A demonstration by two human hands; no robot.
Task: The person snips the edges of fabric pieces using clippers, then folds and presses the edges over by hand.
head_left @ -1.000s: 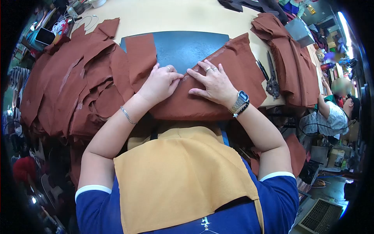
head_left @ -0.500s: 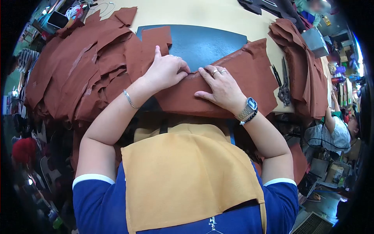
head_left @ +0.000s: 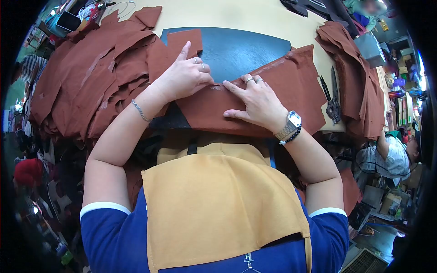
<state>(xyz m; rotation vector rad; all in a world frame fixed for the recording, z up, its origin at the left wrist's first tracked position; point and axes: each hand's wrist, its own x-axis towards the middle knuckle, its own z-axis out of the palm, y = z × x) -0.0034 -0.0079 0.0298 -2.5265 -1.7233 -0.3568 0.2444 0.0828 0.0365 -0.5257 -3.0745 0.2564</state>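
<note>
Brown cloth (head_left: 296,86) lies over blue board (head_left: 241,50), its far edge slanting up to the R. L hand (head_left: 184,78) at that edge: index stuck out, other fingers curled; can't tell if they pinch it. R hand (head_left: 258,101) spread on the cloth, thumb apart, clasping nothing. Cloth pile (head_left: 86,82) at L, scissors (head_left: 334,102) & more cloth (head_left: 355,82) at R, on table (head_left: 223,13).
</note>
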